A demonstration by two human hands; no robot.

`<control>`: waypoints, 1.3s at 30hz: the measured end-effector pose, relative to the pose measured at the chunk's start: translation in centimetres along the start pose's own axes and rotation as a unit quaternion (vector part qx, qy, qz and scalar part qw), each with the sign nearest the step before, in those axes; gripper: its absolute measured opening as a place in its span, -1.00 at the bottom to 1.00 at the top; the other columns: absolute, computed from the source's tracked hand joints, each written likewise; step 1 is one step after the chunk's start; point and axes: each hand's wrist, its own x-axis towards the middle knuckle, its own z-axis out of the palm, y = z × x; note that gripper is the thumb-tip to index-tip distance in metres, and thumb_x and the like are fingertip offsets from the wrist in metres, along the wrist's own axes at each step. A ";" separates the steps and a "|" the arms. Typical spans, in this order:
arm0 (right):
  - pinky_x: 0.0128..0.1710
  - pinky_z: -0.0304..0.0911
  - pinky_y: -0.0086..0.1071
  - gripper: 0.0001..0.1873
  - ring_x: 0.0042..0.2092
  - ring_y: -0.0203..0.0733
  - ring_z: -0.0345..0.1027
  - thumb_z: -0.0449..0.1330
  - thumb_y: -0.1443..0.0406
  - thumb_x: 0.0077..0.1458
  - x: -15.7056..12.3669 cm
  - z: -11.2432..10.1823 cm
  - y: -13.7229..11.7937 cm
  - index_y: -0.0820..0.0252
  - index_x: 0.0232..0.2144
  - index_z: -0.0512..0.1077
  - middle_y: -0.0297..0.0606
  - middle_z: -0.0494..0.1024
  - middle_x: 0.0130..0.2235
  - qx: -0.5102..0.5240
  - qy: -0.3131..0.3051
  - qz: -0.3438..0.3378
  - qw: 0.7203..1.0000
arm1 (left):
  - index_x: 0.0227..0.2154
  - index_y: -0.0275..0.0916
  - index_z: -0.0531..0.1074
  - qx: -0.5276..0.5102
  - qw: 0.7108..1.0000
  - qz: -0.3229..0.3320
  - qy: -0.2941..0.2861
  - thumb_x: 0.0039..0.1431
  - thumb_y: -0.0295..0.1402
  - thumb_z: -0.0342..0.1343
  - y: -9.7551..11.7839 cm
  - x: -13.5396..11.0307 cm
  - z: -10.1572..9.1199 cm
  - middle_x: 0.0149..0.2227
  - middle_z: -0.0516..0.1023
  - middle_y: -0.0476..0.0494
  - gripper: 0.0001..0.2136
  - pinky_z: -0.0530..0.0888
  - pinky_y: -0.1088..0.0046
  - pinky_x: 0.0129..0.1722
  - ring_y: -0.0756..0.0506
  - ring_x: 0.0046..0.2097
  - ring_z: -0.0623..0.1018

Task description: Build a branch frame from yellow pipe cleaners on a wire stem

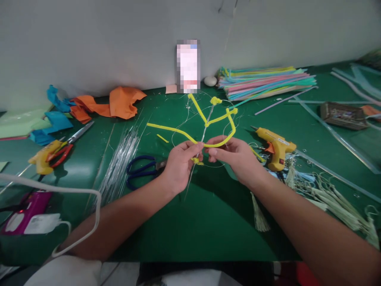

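Observation:
Between the thumb and fingers of my left hand (pixel 179 163) is the stem of a thin wire frame (pixel 209 115), held upright but tilted. Yellow pipe cleaner is wound on the frame's branches and knotted at several tips. A longer yellow pipe cleaner (pixel 169 129) crosses the stem at my left thumb, its loose end pointing left and its other side curving up to the right. My right hand (pixel 236 155) is closed just right of the stem, thumb and fingers pinched at this pipe cleaner. Its fingertips are partly hidden. A short yellow piece (pixel 162 138) lies on the table.
Blue-handled scissors (pixel 143 171) and clear thin sticks (pixel 122 159) lie left. Glue guns (pixel 275 147) rest on both sides, with red-handled scissors (pixel 64 153) at far left. Pipe cleaners (pixel 264 83) are stacked behind, near a propped phone (pixel 188 65). Tassels (pixel 333 198) lie right.

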 end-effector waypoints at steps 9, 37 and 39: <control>-0.39 0.33 -0.36 -0.76 -0.47 -0.32 0.36 0.47 0.19 -0.17 0.1 0.1 0.3 0.17 -0.45 0.56 -0.32 0.56 -0.46 0.009 0.000 0.005 1.000 | -0.53 -0.28 0.48 0.022 0.999 0.025 0.003 0.01 -0.24 0.28 -0.1 -0.2 0.2 -0.53 0.45 -0.03 -0.79 0.34 0.47 -0.38 0.03 -0.44 0.43; -0.57 0.21 -0.43 -0.65 -0.59 -0.29 0.36 0.20 0.12 0.14 -3.6 1.8 -4.1 0.16 -0.12 0.58 -0.39 0.48 -0.66 -0.252 0.007 0.053 0.966 | -0.43 -0.21 0.61 0.055 0.976 0.203 0.061 0.01 -0.30 0.36 -0.9 -0.3 -0.2 -0.48 0.58 0.01 -0.89 0.46 0.59 -0.43 0.10 -0.48 0.47; -0.57 0.19 -0.45 -0.65 -0.62 -0.32 0.32 0.19 0.12 0.16 -3.5 1.7 -4.0 0.15 -0.09 0.57 -0.42 0.45 -0.69 -0.228 -0.008 0.066 0.971 | -0.42 -0.20 0.60 0.056 0.975 0.212 0.045 0.03 -0.30 0.35 -1.0 -0.5 -0.1 -0.49 0.58 0.02 -0.90 0.47 0.58 -0.42 0.08 -0.46 0.50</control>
